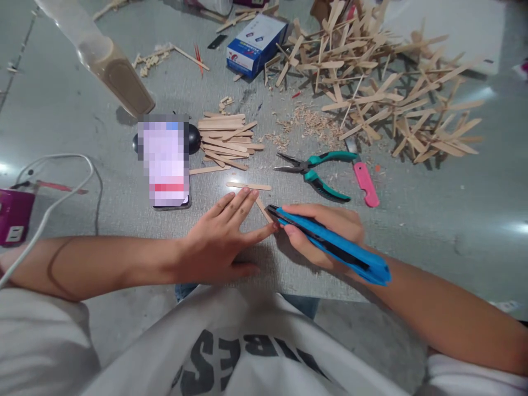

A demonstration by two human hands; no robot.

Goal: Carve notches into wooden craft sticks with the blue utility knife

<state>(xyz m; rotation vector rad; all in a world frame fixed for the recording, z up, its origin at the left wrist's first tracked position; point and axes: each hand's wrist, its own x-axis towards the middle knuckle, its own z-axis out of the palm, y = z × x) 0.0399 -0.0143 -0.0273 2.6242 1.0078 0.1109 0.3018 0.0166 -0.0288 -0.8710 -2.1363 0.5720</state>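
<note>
My right hand [325, 228] grips a blue utility knife [334, 242], its tip at a wooden craft stick [264, 210] on the table. My left hand [225, 231] lies with fingers spread, its fingertips touching that slanted stick and holding it against the surface. Just above the fingertips is a second craft stick [249, 186], lying level. Whether the blade has cut into the wood is hidden by the knife's tip and fingers. A pile of loose craft sticks [226, 137] lies beyond my left hand.
Green-handled pliers [315, 170] and a pink folding knife [365, 181] lie beyond my right hand. Propeller-like stick assemblies [379, 82] heap at the back right, near wood shavings [309, 124]. A phone [167, 165], blue box [256, 47], bottle [119, 77] and white cable [61, 198] stand or lie around.
</note>
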